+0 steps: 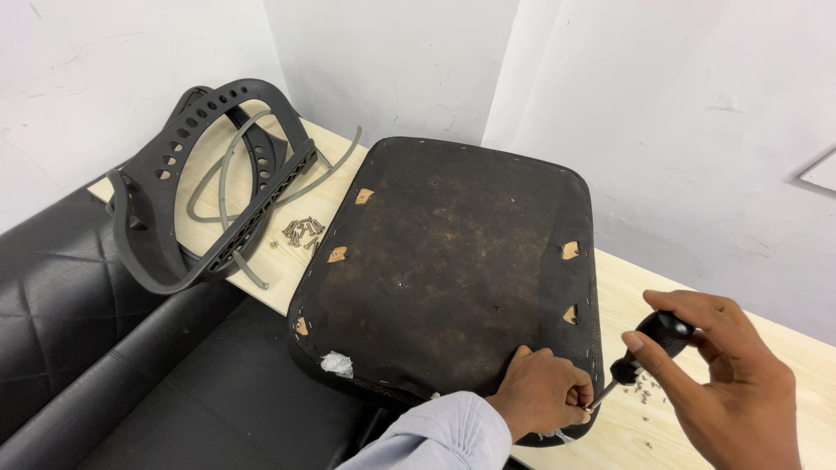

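The right hand (723, 383) grips a black-handled screwdriver (640, 357), shaft slanting down-left to the upturned black fabric seat cushion (444, 261) edge, which the closed left hand (540, 392) pinches.

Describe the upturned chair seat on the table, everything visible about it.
The chair seat lies underside up, a rounded rectangular pad covered in dark, worn, brown-stained fabric with staples along its edge. Small tears expose pale wood at several spots, and white stuffing shows at its near left corner. It rests on the light wooden table, its near left part overhanging a black couch. The left hand grips its near edge, where the right hand holds a black-handled screwdriver, tip at the edge.
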